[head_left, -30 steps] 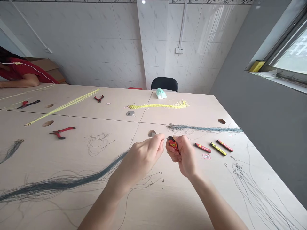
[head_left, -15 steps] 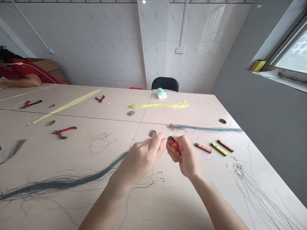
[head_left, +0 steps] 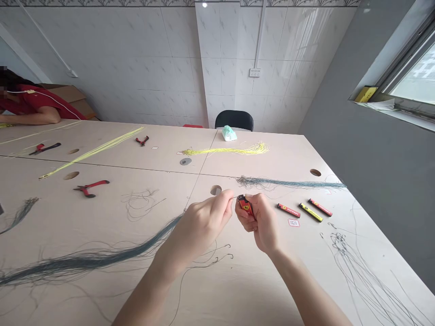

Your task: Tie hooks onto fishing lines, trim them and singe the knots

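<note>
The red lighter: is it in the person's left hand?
No, the red lighter is gripped in the right hand, while the left hand pinches a thin dark line.

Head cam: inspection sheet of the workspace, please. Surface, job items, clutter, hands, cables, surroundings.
surface: pale joined table with round holes
job items: red lighter; thin line ending beside it; grey line bundle
clutter: red-handled pliers, yellow line bundle, three slim lighters
hands: left hand pinches the thin line; right hand grips the red lighter
cables: white cord across a co-worker's red top
surroundings: tiled wall, black chair, window
</note>
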`<control>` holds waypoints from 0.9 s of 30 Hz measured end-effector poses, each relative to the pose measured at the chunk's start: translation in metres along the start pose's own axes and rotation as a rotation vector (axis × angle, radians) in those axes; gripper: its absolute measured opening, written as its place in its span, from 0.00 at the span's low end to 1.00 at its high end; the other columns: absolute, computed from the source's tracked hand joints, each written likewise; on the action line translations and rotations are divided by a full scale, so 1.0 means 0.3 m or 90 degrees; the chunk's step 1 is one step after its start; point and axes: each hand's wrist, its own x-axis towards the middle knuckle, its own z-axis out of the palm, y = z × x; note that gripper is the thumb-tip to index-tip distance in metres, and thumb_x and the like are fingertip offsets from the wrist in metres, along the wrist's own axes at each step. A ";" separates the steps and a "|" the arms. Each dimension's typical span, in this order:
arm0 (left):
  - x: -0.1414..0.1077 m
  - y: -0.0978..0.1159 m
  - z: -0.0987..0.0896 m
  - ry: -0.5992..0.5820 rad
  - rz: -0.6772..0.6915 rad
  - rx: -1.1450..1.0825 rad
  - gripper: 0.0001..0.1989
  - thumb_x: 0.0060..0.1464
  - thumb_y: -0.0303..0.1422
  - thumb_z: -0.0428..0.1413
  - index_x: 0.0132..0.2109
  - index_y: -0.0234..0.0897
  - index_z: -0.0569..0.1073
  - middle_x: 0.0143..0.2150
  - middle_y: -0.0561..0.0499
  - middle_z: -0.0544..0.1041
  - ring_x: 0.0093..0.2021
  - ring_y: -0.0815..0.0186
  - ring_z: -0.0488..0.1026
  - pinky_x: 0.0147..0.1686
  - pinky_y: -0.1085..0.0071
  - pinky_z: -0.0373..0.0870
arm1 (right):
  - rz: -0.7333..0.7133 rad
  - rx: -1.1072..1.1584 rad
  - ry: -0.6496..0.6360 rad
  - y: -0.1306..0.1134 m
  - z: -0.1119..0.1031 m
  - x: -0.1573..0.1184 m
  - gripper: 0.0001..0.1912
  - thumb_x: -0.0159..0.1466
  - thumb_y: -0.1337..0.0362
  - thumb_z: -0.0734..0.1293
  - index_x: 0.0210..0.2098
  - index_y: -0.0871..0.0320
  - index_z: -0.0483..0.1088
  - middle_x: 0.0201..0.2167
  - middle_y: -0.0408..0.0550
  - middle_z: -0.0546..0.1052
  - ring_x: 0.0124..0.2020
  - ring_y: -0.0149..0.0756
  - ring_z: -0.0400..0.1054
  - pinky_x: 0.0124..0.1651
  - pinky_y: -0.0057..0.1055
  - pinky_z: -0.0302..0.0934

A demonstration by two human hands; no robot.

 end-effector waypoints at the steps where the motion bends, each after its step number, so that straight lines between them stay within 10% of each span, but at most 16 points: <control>1: -0.001 -0.001 0.000 -0.003 0.000 -0.005 0.06 0.67 0.25 0.44 0.43 0.36 0.64 0.23 0.60 0.65 0.18 0.73 0.61 0.16 0.71 0.55 | 0.001 0.001 0.000 0.000 0.000 0.000 0.16 0.57 0.53 0.54 0.19 0.55 0.47 0.18 0.36 0.44 0.21 0.27 0.32 0.25 0.33 0.29; 27: -0.005 0.002 -0.013 -0.027 -0.002 -0.028 0.06 0.68 0.25 0.44 0.43 0.36 0.64 0.23 0.60 0.64 0.19 0.73 0.61 0.17 0.70 0.55 | -0.002 -0.001 -0.010 0.007 -0.010 0.007 0.16 0.57 0.54 0.54 0.19 0.55 0.47 0.18 0.36 0.44 0.21 0.27 0.32 0.25 0.33 0.29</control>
